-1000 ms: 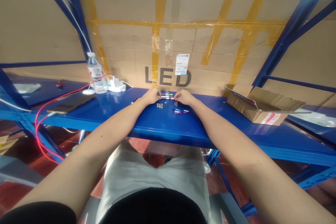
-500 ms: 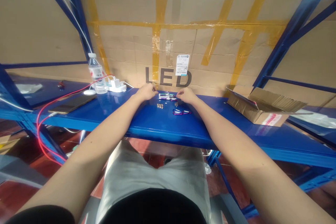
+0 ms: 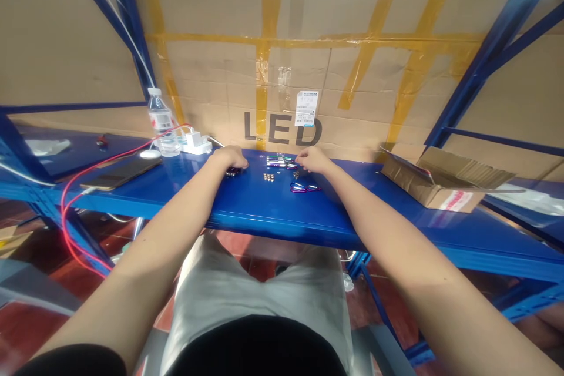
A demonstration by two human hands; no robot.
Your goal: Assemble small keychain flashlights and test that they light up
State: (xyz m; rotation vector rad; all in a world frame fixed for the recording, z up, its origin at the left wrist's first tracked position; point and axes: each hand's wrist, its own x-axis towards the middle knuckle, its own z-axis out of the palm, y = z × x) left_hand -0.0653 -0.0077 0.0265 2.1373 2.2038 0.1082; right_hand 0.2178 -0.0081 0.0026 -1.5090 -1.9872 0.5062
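- Near the back edge of the blue desk (image 3: pixel 264 205), about midway along it, the left hand (image 3: pixel 229 158) is laid palm down with its fingers curled downward.
- A small dark piece (image 3: pixel 232 172) lies directly under those fingertips. Whether it is gripped or only touched cannot be told.
- Just to the right, the right hand (image 3: pixel 312 160) is set with its fingers drawn narrow at the right end of a row of coloured clips (image 3: pixel 280 161). Whether a clip is pinched cannot be told.
- A cluster of small metal pieces (image 3: pixel 268 177) lies between the two hands, in front of the row and apart from both.
- A purple carabiner (image 3: pixel 302 188) lies flat nearer the front edge, just in front of the right hand, untouched.
- Toward the left back corner are listed a water bottle (image 3: pixel 159 123), a white charger (image 3: pixel 195 142) and a phone (image 3: pixel 118 173) on a red cable (image 3: pixel 70 200).
- Toward the right end, an open cardboard box (image 3: pixel 440 179) is recorded.
- Behind the back edge stands a taped cardboard sheet (image 3: pixel 308 59) marked LED.
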